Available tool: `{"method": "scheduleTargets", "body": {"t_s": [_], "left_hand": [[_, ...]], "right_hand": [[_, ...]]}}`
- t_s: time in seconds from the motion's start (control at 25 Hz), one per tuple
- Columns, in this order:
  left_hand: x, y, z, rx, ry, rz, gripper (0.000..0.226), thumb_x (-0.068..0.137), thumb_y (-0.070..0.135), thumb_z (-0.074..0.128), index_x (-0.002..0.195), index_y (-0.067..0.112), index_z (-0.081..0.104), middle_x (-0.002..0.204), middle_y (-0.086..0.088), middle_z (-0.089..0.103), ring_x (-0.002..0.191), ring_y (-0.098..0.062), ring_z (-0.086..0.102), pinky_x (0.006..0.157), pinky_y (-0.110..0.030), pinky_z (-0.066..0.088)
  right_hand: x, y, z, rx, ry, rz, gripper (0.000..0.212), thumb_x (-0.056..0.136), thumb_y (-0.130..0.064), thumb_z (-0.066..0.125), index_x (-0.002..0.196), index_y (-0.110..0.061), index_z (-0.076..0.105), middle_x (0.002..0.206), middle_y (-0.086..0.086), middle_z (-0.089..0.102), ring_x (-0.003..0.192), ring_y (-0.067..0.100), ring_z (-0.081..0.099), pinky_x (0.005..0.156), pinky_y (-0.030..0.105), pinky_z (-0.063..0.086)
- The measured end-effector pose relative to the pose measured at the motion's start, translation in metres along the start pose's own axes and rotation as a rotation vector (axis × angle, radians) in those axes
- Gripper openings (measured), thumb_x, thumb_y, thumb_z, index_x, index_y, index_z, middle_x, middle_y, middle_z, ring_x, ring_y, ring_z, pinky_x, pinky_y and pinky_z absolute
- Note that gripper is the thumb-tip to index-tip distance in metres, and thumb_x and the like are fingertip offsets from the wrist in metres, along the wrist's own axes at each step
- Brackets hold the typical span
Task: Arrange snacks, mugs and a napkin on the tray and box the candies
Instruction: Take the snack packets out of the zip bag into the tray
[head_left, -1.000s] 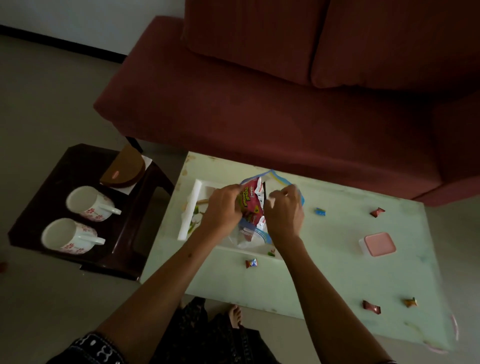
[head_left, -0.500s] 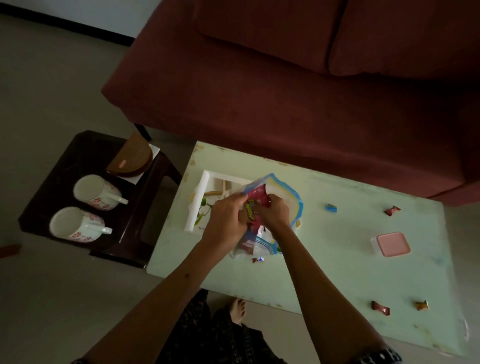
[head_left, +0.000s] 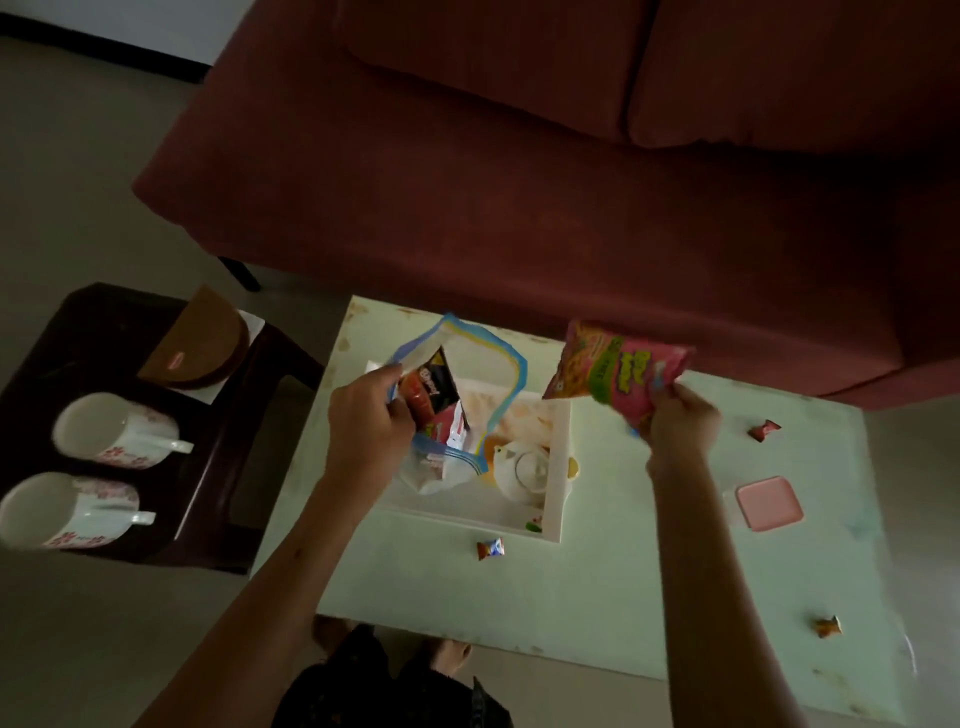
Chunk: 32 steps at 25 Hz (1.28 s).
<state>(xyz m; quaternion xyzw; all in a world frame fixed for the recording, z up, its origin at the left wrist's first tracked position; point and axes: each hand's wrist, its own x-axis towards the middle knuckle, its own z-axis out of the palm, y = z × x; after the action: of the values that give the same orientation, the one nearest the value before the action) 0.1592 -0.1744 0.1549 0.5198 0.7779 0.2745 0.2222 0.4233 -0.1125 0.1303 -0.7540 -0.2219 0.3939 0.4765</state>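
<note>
The right hand (head_left: 675, 421) pinches a pink snack packet (head_left: 618, 366) in the air, above the table (head_left: 597, 597) and just right of the white tray (head_left: 556, 467). The left hand (head_left: 366, 415) grips the mouth of a clear zip bag (head_left: 467, 358) standing in the tray, with more packets inside. 3 candies (head_left: 490, 548) lie loose on the table near a pink-lidded box (head_left: 769, 503). 2 mugs (head_left: 117, 430) sit on the dark side table (head_left: 104, 322).
</note>
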Motion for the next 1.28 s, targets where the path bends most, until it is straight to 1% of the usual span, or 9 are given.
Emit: {"method": "scheduleTargets", "body": {"t_s": [0.16,0.36,0.48,0.6,0.72,0.84,1.0,1.12,1.28], "left_hand": [[0.005,-0.001,0.012,-0.013,-0.02,-0.012,0.039,0.081,-0.002,0.056,0.12,0.003,0.058,0.097,-0.022,0.071,0.085,-0.034,0.068,0.086,-0.044,0.054],[-0.001,-0.004,0.026,-0.01,-0.032,-0.009,0.039,0.078,-0.003,0.06,0.117,0.003,0.061,0.095,-0.02,0.072,0.083,-0.031,0.069,0.083,-0.037,0.054],[-0.002,-0.002,0.032,-0.027,-0.034,0.014,0.039,0.076,-0.004,0.06,0.115,0.003,0.062,0.096,-0.02,0.072,0.083,-0.033,0.069,0.083,-0.038,0.054],[-0.005,0.004,0.031,-0.036,-0.038,0.047,0.036,0.078,-0.004,0.058,0.113,0.003,0.063,0.103,-0.016,0.072,0.087,-0.03,0.069,0.085,-0.034,0.052],[-0.012,0.012,0.024,-0.057,-0.047,0.091,0.034,0.078,-0.004,0.058,0.11,0.005,0.064,0.096,-0.013,0.073,0.081,-0.026,0.069,0.079,-0.026,0.049],[-0.021,0.02,0.019,-0.077,-0.05,0.12,0.029,0.077,-0.003,0.06,0.104,0.006,0.066,0.084,-0.012,0.074,0.07,-0.021,0.068,0.067,-0.01,0.043],[-0.043,0.033,0.015,-0.106,-0.084,0.13,0.028,0.081,0.003,0.061,0.11,0.004,0.063,0.098,-0.014,0.072,0.087,-0.025,0.068,0.078,-0.022,0.046],[-0.057,0.036,0.013,-0.108,-0.088,0.175,0.036,0.083,0.002,0.059,0.12,0.005,0.057,0.108,-0.012,0.07,0.098,-0.023,0.066,0.085,-0.02,0.042],[-0.068,0.028,0.011,-0.122,-0.111,0.179,0.042,0.085,0.002,0.057,0.126,0.006,0.052,0.122,-0.011,0.064,0.112,-0.019,0.061,0.094,-0.019,0.038]], "right_hand": [[0.032,0.088,0.035,-0.363,-0.008,0.162,0.018,0.086,-0.02,0.062,0.087,-0.004,0.071,0.089,0.021,0.072,0.08,0.028,0.066,0.074,0.041,0.053],[0.055,0.138,0.053,-0.577,-0.129,0.163,0.015,0.072,-0.013,0.072,0.086,-0.006,0.072,0.089,0.019,0.073,0.069,0.023,0.058,0.05,0.02,0.035],[0.069,0.142,0.047,-0.633,-0.162,0.19,0.029,0.077,-0.014,0.07,0.104,-0.003,0.068,0.104,0.02,0.07,0.08,0.024,0.059,0.06,0.025,0.043],[0.062,0.107,0.042,-0.565,-0.056,0.185,0.047,0.091,-0.025,0.058,0.131,-0.003,0.05,0.131,0.019,0.057,0.116,0.032,0.056,0.095,0.037,0.046],[0.018,0.047,0.034,-0.263,0.049,-0.082,0.024,0.088,-0.03,0.059,0.107,-0.015,0.063,0.104,0.008,0.071,0.099,0.026,0.067,0.09,0.044,0.052],[-0.05,0.011,0.033,-0.271,-0.219,-0.238,0.021,0.078,-0.037,0.061,0.065,-0.022,0.067,0.057,-0.006,0.07,0.059,0.012,0.068,0.065,0.034,0.054],[-0.09,0.024,0.065,-1.037,-0.542,-0.167,0.043,0.084,-0.043,0.062,0.105,-0.005,0.064,0.108,0.015,0.068,0.1,0.028,0.063,0.091,0.036,0.049],[-0.095,0.05,0.073,-1.183,-0.69,0.056,0.028,0.083,-0.031,0.062,0.095,-0.006,0.06,0.115,0.019,0.066,0.091,0.024,0.058,0.096,0.039,0.051],[-0.104,0.073,0.069,-1.241,-0.678,0.065,0.036,0.081,-0.021,0.063,0.109,0.001,0.063,0.113,0.016,0.067,0.103,0.026,0.065,0.094,0.037,0.052]]}}
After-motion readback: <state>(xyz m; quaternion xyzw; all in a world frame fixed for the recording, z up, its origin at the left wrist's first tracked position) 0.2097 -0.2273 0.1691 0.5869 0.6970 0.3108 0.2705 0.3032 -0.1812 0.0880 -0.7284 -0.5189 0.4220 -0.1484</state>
